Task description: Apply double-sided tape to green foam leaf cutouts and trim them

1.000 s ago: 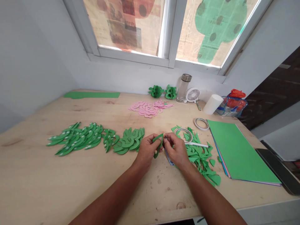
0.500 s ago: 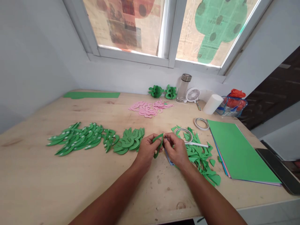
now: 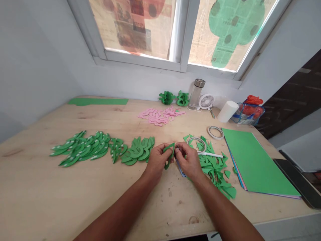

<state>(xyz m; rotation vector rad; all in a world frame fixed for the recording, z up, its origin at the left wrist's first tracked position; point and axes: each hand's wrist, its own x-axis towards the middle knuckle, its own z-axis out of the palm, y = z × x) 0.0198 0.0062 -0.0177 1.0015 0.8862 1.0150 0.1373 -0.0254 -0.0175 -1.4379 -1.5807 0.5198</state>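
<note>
My left hand pinches a curved green paper cutout, folded and standing on edge between thumb and fingers. Close beside it, my right hand is closed, its fingertips near the cutout's edge around something small and dark that I cannot make out. A slim blue object shows beneath the right hand; whether the hand grips it is hidden. Left of my hands lie plain U-shaped green cutouts and a pile of green cutouts with white tape pieces. Green paper scraps spread to the right.
A tape roll and a white pen lie on the scraps, with another tape roll behind. Coloured sheets and a black phone are at right. Pink cutouts, a bottle and a fan stand farther back.
</note>
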